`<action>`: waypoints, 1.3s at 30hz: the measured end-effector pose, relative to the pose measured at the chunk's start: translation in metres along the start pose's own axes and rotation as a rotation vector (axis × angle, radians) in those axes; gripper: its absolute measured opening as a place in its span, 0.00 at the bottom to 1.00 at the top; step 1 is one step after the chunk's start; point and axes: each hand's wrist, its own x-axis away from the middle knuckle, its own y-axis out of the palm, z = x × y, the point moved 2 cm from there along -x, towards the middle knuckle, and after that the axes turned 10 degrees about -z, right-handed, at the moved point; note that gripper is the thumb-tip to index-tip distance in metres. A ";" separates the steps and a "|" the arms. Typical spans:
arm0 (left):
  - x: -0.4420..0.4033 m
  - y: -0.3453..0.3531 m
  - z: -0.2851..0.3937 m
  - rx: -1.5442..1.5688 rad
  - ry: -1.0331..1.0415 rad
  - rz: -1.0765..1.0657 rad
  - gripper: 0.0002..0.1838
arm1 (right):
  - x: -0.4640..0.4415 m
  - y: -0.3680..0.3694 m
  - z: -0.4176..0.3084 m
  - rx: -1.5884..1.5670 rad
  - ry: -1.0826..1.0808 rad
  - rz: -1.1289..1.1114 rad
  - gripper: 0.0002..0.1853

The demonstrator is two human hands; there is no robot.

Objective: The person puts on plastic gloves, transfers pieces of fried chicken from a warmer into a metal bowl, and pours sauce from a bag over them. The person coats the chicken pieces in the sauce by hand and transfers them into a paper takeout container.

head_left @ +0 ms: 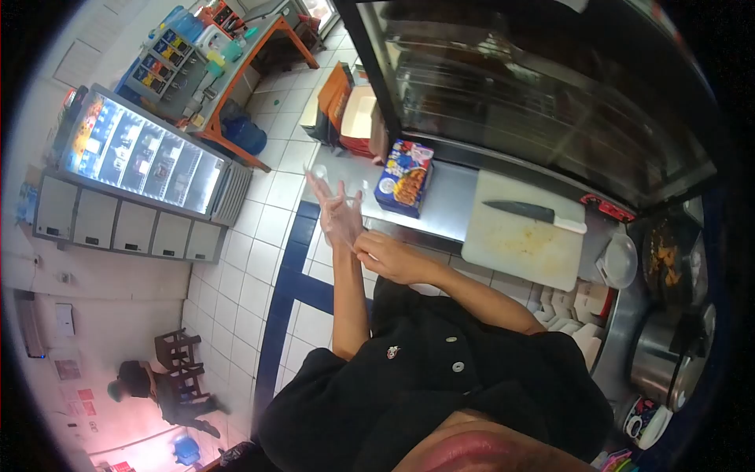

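My left hand (pixel 343 216) is raised with its fingers spread, and a clear plastic glove (pixel 334 206) covers it. The glove's fingertips look loose and stick out past my fingers. At the left wrist, my right hand (pixel 385 256) is closed, pinching the cuff of the glove. Just beyond my hands, a blue printed box (pixel 405 178) with food pictured on it stands on the metal counter (pixel 452 200). To the right lies a white cutting board (pixel 515 236) with brown stains, and a knife (pixel 531 211) with a white handle rests on it.
A glass display case (pixel 535 94) rises behind the counter. At right are a pan with food (pixel 667 259), a steel pot (pixel 661 354) and folded cartons (pixel 578 322). Stacked paper trays (pixel 360 118) stand at the counter's left end. A person (pixel 161 391) is at far left, near stools.
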 end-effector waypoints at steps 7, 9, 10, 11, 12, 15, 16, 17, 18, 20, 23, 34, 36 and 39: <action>-0.066 -0.160 -0.044 0.020 -0.398 0.401 0.45 | -0.115 0.040 0.076 -0.175 0.107 -0.151 0.10; -0.076 -0.189 -0.047 -0.061 -0.489 0.449 0.44 | -0.138 0.046 0.097 -0.277 0.220 -0.234 0.11; -0.083 -0.194 -0.041 -0.011 -0.517 0.332 0.43 | -0.150 0.043 0.106 -0.205 0.220 -0.279 0.11; -0.095 -0.198 -0.037 0.037 -0.542 0.214 0.43 | -0.160 0.036 0.117 -0.198 0.232 -0.274 0.11; -0.110 -0.200 -0.037 -0.026 -0.623 0.259 0.42 | -0.171 0.025 0.125 -0.137 0.267 -0.134 0.10; -0.132 -0.192 -0.049 -0.129 -0.599 0.098 0.40 | -0.224 -0.032 0.152 0.304 0.457 0.306 0.12; -0.142 -0.189 -0.051 -0.194 -0.625 0.016 0.38 | -0.241 -0.049 0.168 0.478 0.537 0.291 0.13; -0.151 -0.193 -0.065 -0.185 -0.642 0.004 0.38 | -0.253 -0.063 0.184 0.652 0.618 0.269 0.13; -0.160 -0.201 -0.087 -0.308 -0.615 -0.061 0.34 | -0.261 -0.073 0.201 0.656 0.639 0.272 0.13; -0.170 -0.191 -0.101 -0.336 -0.525 -0.130 0.27 | -0.267 -0.074 0.243 0.723 0.921 -0.064 0.10; -0.190 -0.189 -0.133 -0.308 -0.559 -0.111 0.28 | -0.262 -0.078 0.279 0.646 0.992 0.004 0.08; -0.228 -0.195 -0.192 -0.251 -0.404 -0.181 0.27 | -0.267 -0.069 0.270 0.811 0.894 -0.115 0.09; -0.228 -0.182 -0.166 -0.358 -0.420 -0.174 0.27 | -0.265 -0.071 0.269 0.837 0.899 -0.109 0.09; -0.227 -0.189 -0.172 -0.809 -0.272 -0.194 0.27 | -0.268 -0.074 0.262 0.806 0.918 -0.009 0.09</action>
